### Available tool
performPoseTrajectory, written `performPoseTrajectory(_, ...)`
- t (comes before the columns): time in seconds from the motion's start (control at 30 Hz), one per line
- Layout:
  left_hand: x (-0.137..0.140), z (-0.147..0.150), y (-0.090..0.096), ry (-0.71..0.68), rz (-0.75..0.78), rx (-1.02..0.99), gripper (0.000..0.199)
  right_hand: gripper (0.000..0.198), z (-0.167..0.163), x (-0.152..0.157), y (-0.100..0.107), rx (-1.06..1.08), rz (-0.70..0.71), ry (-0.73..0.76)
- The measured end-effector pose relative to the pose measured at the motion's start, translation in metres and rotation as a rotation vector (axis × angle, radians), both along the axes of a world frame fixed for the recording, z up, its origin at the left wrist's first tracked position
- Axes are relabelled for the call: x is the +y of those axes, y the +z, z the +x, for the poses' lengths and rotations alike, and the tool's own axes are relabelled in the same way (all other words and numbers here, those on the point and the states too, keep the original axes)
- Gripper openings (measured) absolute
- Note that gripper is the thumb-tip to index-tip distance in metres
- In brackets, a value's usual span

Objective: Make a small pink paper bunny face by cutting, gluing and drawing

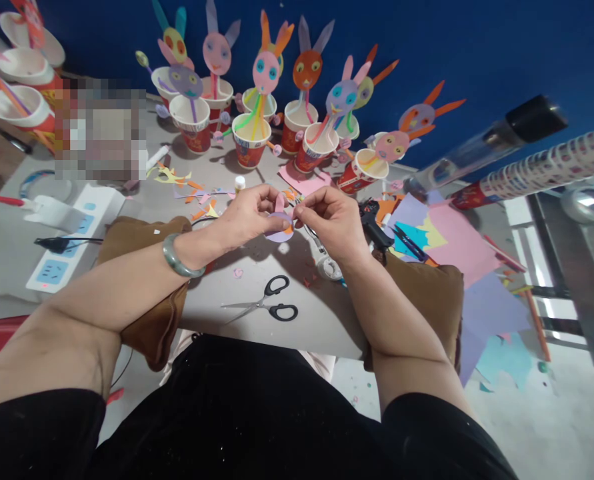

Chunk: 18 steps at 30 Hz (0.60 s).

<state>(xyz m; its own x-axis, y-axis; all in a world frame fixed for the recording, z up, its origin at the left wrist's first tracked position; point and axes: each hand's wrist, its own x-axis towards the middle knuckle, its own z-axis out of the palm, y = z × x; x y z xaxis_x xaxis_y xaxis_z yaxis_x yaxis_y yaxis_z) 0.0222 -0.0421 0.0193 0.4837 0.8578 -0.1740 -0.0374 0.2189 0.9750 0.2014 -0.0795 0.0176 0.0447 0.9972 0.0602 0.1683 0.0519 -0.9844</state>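
Observation:
My left hand [249, 217] pinches a small purple paper rabbit face [278, 236] with a pink ear standing up from it and a bit of orange on its side. At the face's right edge, the thumb and fingertips of my right hand [331, 217] are pressed together; whatever they hold is too small to make out. Below both hands lies a pair of black-handled scissors [260, 305], its blades slightly apart and pointing left. A black glue gun [374, 223] rests just right of my right hand.
Several paper cups with rabbit heads [251, 141] stand along the blue wall. Colored paper sheets [461, 233] and a dark blue-handled tool [409, 243] lie right. A white power strip [64, 243] is left. Brown cushions [147, 250] sit under my forearms; paper scraps [197, 193] lie behind.

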Motion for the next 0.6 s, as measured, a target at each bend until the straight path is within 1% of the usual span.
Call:
performPoseTrajectory(0.17, 0.0001, -0.0002, 0.0005, 0.006, -0.007, 0.037, 0.027, 0.023, 0.0000, 0.0003, 0.0006, 0.022, -0.012, 0.011)
performPoseTrajectory(0.4, 0.0015, 0.0005, -0.0038, 0.023, 0.008, 0.022, 0.027, 0.020, 0.0005, 0.0006, -0.0001, 0.025, -0.032, 0.025)
performPoseTrajectory(0.6, 0.0011, 0.0007, -0.0023, 0.027, -0.017, 0.001, 0.029, 0.027, 0.0014, 0.0001, -0.0001, 0.054, -0.043, 0.041)
